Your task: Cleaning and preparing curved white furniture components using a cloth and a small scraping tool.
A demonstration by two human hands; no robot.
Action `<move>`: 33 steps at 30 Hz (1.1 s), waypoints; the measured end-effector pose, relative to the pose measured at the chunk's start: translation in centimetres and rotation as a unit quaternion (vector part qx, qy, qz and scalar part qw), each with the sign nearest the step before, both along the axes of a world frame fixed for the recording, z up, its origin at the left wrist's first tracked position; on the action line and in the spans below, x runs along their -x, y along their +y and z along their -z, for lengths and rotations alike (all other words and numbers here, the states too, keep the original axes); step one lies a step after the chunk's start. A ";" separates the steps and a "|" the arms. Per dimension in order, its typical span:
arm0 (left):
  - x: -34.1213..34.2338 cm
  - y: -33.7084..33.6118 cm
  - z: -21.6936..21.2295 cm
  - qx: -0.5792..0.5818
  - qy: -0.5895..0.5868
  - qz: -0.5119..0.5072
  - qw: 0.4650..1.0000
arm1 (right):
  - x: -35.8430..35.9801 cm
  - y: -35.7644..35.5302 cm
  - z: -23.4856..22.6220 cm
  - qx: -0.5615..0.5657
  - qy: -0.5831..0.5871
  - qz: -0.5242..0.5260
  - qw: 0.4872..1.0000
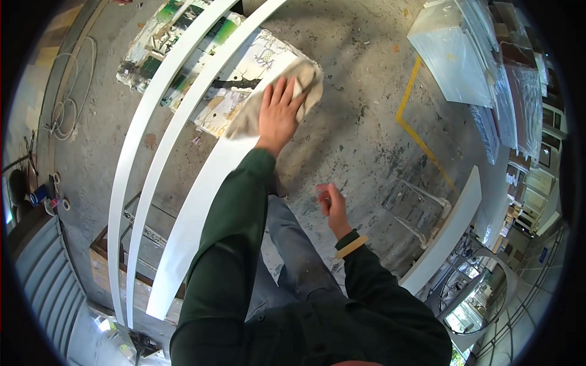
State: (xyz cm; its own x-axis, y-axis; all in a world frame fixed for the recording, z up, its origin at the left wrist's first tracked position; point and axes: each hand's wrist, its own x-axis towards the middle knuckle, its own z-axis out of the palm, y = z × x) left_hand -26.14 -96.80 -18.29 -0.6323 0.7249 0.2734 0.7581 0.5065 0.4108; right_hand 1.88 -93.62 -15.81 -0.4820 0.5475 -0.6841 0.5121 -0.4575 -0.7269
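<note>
On a scuffed grey concrete workshop floor (360, 131), a person in a dark green long-sleeved top (229, 244) and blue jeans stands over a long, wide, smooth white board (198, 204), its far end lying across a paint-spattered, blocky support (268, 49). Seen from where I stand, two narrow white strips (121, 177) run lengthwise just beside it, on the person's left. The board looks stiff but fairly light for its length, its smooth face probably slippery and easily scuffed; both long edges, well apart, would seem the surest hold. A crumpled beige cloth (244, 117) rests over the board's far end, soft and limp by its folds, best taken by a bunched corner or pressed under a flat palm. The left hand (279, 120) lies palm down on that cloth, fingers slightly spread, pinching nothing. The right hand (334, 208), above a tan wristband (351, 246), hangs apart from the board, fingers loosely curled around nothing visible; its thumb I cannot make out.
</note>
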 end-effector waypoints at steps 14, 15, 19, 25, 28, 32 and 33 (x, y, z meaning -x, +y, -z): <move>-7.0 -19.0 0.0 0.116 -0.030 -0.262 0.958 | 17.0 14.9 0.4 -0.170 0.121 -0.157 0.965; -7.4 -20.9 0.1 0.119 -0.030 -0.279 0.953 | 19.4 15.8 1.0 -0.219 0.135 -0.222 0.941; -7.6 -20.7 -0.4 0.141 -0.048 -0.290 0.945 | 27.4 20.2 1.7 -0.448 0.162 -0.382 0.792; -7.5 -21.4 -0.5 0.149 -0.061 -0.294 0.942 | 28.4 19.5 0.0 -0.375 0.137 -0.354 0.846; -7.5 -21.4 -0.5 0.152 -0.070 -0.287 0.943 | 25.0 18.6 0.7 -0.354 0.144 -0.317 0.868; -7.3 -21.4 -0.3 0.151 -0.054 -0.286 0.945 | 23.3 16.8 3.5 -0.354 0.145 -0.239 0.892; -7.2 -21.3 -0.4 0.153 -0.050 -0.286 0.945 | 23.0 16.2 3.8 -0.356 0.154 -0.206 0.898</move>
